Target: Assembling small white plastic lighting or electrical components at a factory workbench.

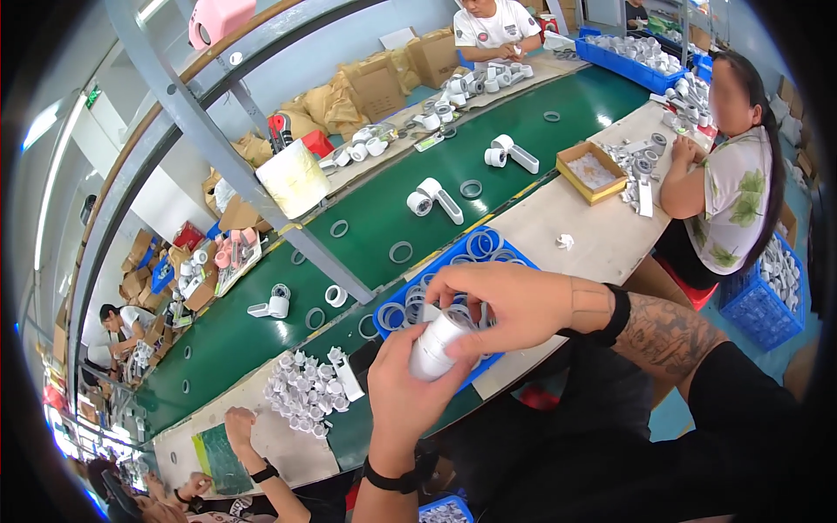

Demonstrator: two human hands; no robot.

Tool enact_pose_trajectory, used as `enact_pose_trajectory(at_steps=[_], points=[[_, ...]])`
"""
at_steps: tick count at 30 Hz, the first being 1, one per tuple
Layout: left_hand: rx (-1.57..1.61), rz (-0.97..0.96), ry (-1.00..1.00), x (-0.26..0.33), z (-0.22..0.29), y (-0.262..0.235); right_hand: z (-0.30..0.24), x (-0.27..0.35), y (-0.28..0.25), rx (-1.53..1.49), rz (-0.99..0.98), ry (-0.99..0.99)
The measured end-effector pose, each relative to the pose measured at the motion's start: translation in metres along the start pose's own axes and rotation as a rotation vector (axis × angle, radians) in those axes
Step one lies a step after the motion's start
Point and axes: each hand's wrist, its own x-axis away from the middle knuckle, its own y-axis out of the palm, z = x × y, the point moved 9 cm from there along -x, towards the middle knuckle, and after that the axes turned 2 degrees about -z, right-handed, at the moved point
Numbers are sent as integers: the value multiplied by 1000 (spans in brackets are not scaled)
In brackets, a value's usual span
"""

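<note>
Left hand [406, 383]: fingers are gripping the white cylinder [433, 349].
Right hand [501, 305]: fingers are pinching its upper end.
Blue tray [478, 374]: lying just beyond; uneven squeezing could be dropping the cylinder among grey rings [392, 316].

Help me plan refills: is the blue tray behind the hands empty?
Not empty: gray rings lie inside the blue tray, partly hidden by the right hand.

No wording, label or number is clear enough to read. The white T-shirt [491, 31] across the green conveyor belt [558, 144] carries small dark and red printed marks, and the pale shirt [228, 516] at the lower left edge bears dark lettering, cut by distance and blur; the small green sign [91, 97] at upper left is likewise illegible.
</note>
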Motion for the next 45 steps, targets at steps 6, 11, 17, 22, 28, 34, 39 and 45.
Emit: enact_pose_trajectory(at_steps=[6,11,17,22,28,34,39,45], points=[[-81,120,-68,-10,16,5,5,-12,14,325,355,101],[-178,37,-47,-23,20,9,-10,-1,10,280,438,-85],[-265,78,35,-35,14,32,-7,-4,4,452,535,175],[-286,64,181,-45,27,53,20,-10,-8,477,597,199],[-200,16,192,-48,14,74,30,0,-8,518,672,248],[-297,-38,124,-42,12,79,48,-4,5,556,582,177],[-157,-40,79,-38,2,71,44,-8,12,475,548,-9],[-79,35,163,-41,-14,55,37,-32,17,497,450,34]])
